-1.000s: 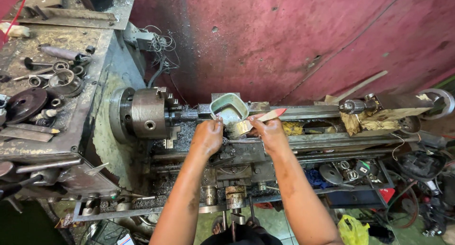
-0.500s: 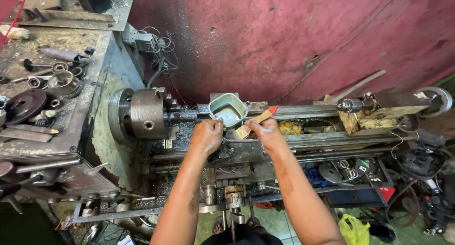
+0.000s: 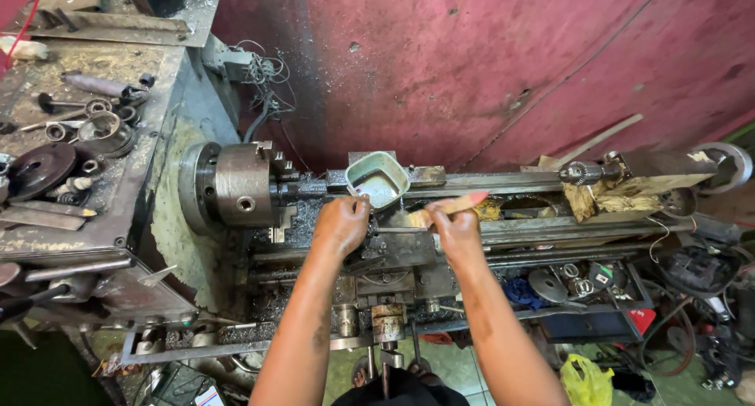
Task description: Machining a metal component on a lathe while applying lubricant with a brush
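Over lathe carriage: right hand (image 3: 456,231) grips one brush (image 3: 450,208); left hand (image 3: 342,224) closed, contents unclear.

Both hands reached forward at the lathe (image 3: 236,187).
Left hand (image 3: 340,225) was curled knuckles-up just right of its chuck; right hand (image 3: 456,231), close beside it, was closed on a brush (image 3: 448,208), both forearms bare.
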